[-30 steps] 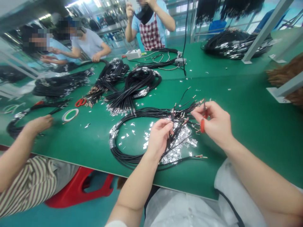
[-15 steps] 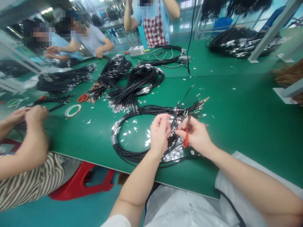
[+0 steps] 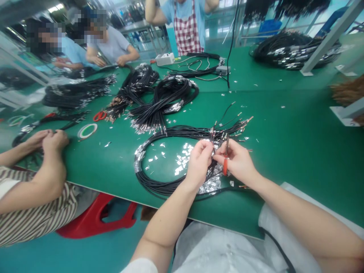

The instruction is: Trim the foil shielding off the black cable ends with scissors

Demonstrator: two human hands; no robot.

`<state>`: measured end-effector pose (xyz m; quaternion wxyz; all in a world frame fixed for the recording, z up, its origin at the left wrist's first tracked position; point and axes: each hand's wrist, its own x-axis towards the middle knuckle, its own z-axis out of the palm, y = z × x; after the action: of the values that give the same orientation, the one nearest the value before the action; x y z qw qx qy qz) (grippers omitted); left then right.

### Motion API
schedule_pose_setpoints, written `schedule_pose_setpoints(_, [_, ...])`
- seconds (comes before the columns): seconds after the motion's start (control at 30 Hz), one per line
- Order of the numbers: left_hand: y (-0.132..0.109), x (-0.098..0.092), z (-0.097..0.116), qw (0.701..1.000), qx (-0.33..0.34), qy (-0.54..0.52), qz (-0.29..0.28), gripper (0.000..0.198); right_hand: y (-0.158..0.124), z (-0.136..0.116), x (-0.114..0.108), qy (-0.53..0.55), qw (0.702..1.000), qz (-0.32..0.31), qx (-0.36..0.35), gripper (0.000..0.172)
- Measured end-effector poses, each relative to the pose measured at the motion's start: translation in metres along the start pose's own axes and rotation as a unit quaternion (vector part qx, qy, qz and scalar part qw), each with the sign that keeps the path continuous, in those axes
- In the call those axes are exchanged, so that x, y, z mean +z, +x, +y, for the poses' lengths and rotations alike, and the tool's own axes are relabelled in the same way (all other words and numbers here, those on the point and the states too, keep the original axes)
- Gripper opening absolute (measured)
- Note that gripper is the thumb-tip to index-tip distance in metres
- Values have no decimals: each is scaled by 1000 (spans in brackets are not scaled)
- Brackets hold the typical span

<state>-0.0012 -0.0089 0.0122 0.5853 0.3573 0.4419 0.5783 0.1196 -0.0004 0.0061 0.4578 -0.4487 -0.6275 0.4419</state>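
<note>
My left hand [image 3: 200, 162] pinches the stripped ends of black cables from a coiled bundle [image 3: 159, 182] lying on the green table [image 3: 284, 144]. My right hand [image 3: 238, 161] is closed on small red-handled scissors [image 3: 225, 163], with its fingertips meeting the left hand's at the cable ends. Loose cable tips [image 3: 237, 122] fan out just beyond my hands. Crumpled foil scraps [image 3: 212, 184] lie under my hands.
More black cable bundles [image 3: 165, 98] lie further back, with red scissors [image 3: 99, 116] and a tape roll [image 3: 87, 131] to the left. A co-worker's hands [image 3: 49, 139] work at the left edge. Other people sit and stand at the far side. A metal post [image 3: 327, 38] rises at right.
My right hand came in from the right with the scissors and met my left hand at the cable ends. The co-worker's hands on the left drew together.
</note>
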Motion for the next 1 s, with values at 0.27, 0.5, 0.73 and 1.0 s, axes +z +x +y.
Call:
schedule_pose_setpoints(0.27, [0,0,4,998,-21,-30,-43,11,8,-6,-23,-120,989,37,-76,13])
schedule_pose_setpoints(0.5, [-2,0,16,996,-6,-84,-1,16,-3,-42,-37,-26,987,-156,19,16])
schedule_pose_setpoints(0.73, [-5,-3,13,996,75,-33,26,17,-9,-17,-11,90,945,-284,135,34])
schedule_pose_setpoints(1.0, [-3,-6,7,993,119,7,18,17,-8,-19,-11,87,948,-275,138,34])
